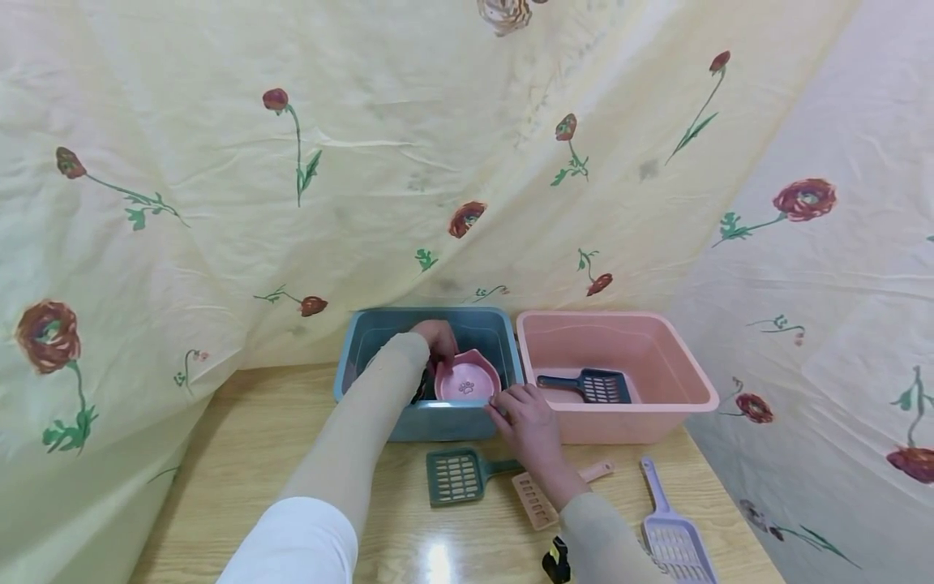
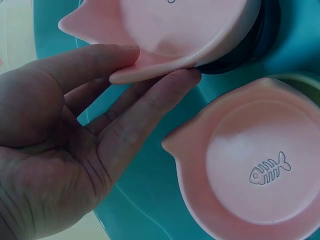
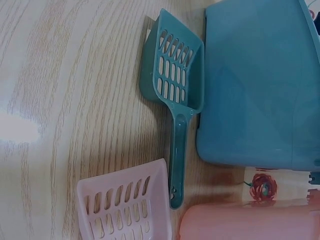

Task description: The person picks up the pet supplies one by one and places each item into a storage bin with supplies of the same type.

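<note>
My left hand reaches into the blue bin and pinches the rim of a pink cat-eared bowl with a paw print inside. Close up in the left wrist view, thumb and fingers grip the bowl by one ear. Under it shows the edge of a dark bowl. A second pink bowl, with a fish-bone mark, lies beside it; the forearm hides it in the head view. My right hand holds the blue bin's front right corner at the rim, and is outside the right wrist view.
A pink bin stands to the right, with a dark slotted scoop inside. On the wooden table lie a green scoop, a pink scoop and a purple scoop. A small black-and-yellow object sits near my right sleeve. Flowered cloth hangs behind.
</note>
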`<state>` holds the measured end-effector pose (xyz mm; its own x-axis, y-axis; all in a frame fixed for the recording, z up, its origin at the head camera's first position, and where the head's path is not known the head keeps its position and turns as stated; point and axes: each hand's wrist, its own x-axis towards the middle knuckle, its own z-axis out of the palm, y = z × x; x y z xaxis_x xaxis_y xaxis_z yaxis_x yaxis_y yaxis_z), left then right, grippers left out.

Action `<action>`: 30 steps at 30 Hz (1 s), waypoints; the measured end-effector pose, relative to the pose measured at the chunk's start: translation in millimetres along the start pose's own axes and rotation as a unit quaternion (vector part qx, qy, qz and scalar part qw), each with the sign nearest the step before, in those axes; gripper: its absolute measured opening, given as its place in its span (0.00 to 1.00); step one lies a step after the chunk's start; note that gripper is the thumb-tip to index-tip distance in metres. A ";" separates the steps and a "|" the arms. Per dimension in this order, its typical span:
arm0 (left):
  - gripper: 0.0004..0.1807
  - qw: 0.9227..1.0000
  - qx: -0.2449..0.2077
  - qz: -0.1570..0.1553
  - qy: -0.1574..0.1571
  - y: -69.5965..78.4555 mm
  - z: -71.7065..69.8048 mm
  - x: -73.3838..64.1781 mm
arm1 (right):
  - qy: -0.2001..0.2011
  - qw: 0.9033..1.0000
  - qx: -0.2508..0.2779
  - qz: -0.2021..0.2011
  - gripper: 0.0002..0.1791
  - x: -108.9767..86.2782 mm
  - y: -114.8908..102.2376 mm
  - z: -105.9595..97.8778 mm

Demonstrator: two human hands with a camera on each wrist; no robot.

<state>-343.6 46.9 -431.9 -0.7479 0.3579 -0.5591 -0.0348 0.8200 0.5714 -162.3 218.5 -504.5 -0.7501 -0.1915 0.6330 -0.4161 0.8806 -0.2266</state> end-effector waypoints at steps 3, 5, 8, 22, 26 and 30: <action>0.14 1.000 0.019 0.005 0.001 -5.5 -1.5 4.3 | 0.004 1.000 0.006 -0.005 0.06 -0.6 -1.6 2.7; 0.16 1.000 0.017 -0.003 -0.002 -8.9 -3.7 6.9 | 0.007 1.000 0.010 -0.009 0.06 -1.1 -2.5 4.6; 0.15 1.000 -0.008 -0.023 -0.004 -11.9 -9.6 5.9 | 0.005 1.000 0.016 -0.008 0.05 -1.8 -3.6 6.5; 0.24 0.998 -0.015 0.052 -0.010 -4.8 -54.0 -49.8 | 0.035 0.998 0.033 -0.031 0.07 0.3 1.1 6.3; 0.27 0.997 0.012 0.070 -0.009 -0.6 -64.4 -69.4 | 0.043 0.998 0.026 -0.039 0.07 1.3 4.1 5.9; 0.26 0.995 0.049 0.082 0.018 -2.8 -69.0 -90.3 | 0.046 0.998 0.020 -0.042 0.08 1.6 5.1 7.1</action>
<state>-321.7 -18.6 -341.5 -0.7614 0.4756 -0.4406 0.1529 0.7922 0.5908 -169.3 219.5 -509.9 -0.6614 -0.2222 0.7163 -0.4975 0.8447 -0.1973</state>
